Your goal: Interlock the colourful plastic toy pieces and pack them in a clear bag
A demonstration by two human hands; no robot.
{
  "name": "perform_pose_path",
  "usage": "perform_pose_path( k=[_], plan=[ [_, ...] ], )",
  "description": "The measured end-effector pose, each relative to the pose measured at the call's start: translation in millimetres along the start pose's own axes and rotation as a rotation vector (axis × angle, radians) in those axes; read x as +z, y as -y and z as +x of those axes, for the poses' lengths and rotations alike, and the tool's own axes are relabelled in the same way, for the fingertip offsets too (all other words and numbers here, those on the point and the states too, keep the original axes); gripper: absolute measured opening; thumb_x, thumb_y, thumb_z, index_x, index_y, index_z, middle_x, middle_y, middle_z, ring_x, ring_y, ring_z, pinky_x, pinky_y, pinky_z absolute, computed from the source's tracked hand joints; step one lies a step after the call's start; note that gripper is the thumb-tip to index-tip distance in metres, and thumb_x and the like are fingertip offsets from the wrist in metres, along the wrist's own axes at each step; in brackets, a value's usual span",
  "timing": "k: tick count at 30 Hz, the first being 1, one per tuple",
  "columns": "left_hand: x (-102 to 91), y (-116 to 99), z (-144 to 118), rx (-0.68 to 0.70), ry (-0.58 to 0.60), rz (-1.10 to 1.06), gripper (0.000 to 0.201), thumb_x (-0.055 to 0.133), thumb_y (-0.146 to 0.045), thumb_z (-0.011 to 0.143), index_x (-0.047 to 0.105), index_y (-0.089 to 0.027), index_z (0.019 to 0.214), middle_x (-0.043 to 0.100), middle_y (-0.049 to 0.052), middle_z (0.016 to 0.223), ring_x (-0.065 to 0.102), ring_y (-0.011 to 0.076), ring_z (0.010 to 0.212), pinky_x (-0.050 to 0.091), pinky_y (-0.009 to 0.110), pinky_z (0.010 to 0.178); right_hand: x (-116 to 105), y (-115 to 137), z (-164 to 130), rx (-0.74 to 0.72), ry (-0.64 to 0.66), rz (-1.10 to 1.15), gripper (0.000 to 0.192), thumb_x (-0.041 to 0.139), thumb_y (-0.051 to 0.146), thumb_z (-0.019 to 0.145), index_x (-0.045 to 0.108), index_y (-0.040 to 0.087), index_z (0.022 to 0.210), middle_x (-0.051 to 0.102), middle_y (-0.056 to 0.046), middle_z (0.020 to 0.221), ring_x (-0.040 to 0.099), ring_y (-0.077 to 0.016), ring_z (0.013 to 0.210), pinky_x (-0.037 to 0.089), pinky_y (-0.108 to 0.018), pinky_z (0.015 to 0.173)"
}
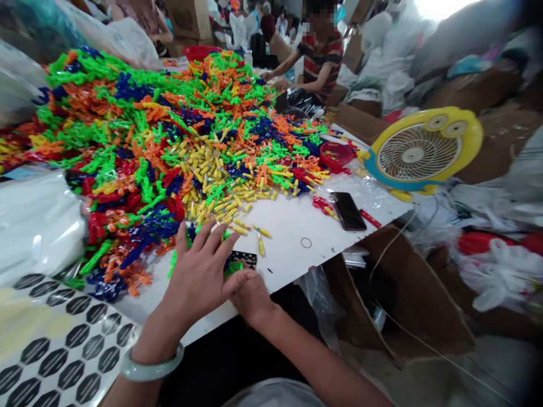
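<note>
My left hand, with a pale bangle on its wrist, is spread over the table's near edge, fingers stretched out and nothing gripped in them. Beside its thumb, my right hand is closed, partly behind the left thumb. A small green plastic toy shows at the right fingers, mostly hidden. Right by it is a black patterned piece. Ahead of my left fingers lie several small yellow tubes with clear ends. Bits of green and blue plastic show around the left hand.
A large heap of coloured plastic toys covers the white table. At right are a phone, a red bowl and a yellow fan. A sticker sheet lies at left. A cardboard box stands below the edge. A person sits opposite.
</note>
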State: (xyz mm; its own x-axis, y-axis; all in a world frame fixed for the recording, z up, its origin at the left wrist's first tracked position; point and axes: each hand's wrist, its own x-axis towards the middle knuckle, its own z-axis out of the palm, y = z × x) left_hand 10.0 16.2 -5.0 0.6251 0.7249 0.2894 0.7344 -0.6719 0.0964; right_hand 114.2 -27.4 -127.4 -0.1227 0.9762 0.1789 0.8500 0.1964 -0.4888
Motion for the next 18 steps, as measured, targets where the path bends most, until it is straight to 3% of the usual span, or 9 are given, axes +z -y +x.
perform_pose_path(
  k=[2, 4, 7, 10, 18],
  plan=[
    [1.6, -1.4, -0.1, 0.000, -0.003, 0.016, 0.065, 0.050, -0.065, 0.081, 0.056, -0.020, 0.128, 0.052, 0.016, 0.138, 0.038, 0.0394, 0.134, 0.010, 0.067, 0.112, -0.8, 1.8, 3.9, -0.017, 0.040, -0.010, 0.018, 0.054, 0.014, 0.082, 0.065, 0.018, 0.096, 0.071, -0.009, 0.096, 0.066, -0.0232, 0.096, 0.053, -0.030, 0.078],
    [2.4, -1.9, -0.4, -0.008, -0.007, 0.026, 0.059, 0.051, -0.060, 0.083, 0.058, -0.020, 0.125, 0.054, 0.015, 0.136, 0.040, 0.0386, 0.132, 0.012, 0.066, 0.113, -5.6, 3.4, 3.3, 0.024, 0.042, -0.006, 0.020, 0.053, 0.015, 0.083, 0.063, 0.015, 0.100, 0.070, -0.011, 0.095, 0.066, -0.0235, 0.090, 0.054, -0.032, 0.075],
    [3.3, -1.3, -1.8, -0.025, -0.019, 0.042, 0.042, 0.046, -0.045, 0.090, 0.060, -0.024, 0.123, 0.056, 0.010, 0.135, 0.042, 0.0334, 0.132, 0.013, 0.063, 0.115, -15.2, 4.1, -4.9, 0.121, -0.027, 0.064, 0.021, 0.050, 0.017, 0.085, 0.058, 0.013, 0.105, 0.066, -0.011, 0.093, 0.065, -0.0213, 0.079, 0.053, -0.031, 0.068],
    [4.1, -0.1, -3.2, -0.035, -0.025, 0.050, 0.037, 0.043, -0.035, 0.093, 0.059, -0.027, 0.125, 0.056, 0.006, 0.136, 0.043, 0.0295, 0.132, 0.014, 0.059, 0.116, -21.9, 5.1, -10.9, 0.169, -0.082, 0.148, 0.018, 0.051, 0.017, 0.086, 0.055, 0.014, 0.103, 0.063, -0.009, 0.092, 0.063, -0.0199, 0.080, 0.052, -0.030, 0.068],
    [5.0, 2.0, -2.2, 0.006, -0.032, 0.071, 0.036, 0.045, -0.032, 0.093, 0.059, -0.028, 0.126, 0.048, 0.001, 0.144, 0.043, 0.0312, 0.132, 0.015, 0.061, 0.115, -37.5, 14.0, 1.7, 0.179, 0.120, 0.143, 0.017, 0.053, 0.017, 0.087, 0.057, 0.014, 0.103, 0.065, -0.011, 0.097, 0.064, -0.0191, 0.080, 0.050, -0.027, 0.064]
  ],
)
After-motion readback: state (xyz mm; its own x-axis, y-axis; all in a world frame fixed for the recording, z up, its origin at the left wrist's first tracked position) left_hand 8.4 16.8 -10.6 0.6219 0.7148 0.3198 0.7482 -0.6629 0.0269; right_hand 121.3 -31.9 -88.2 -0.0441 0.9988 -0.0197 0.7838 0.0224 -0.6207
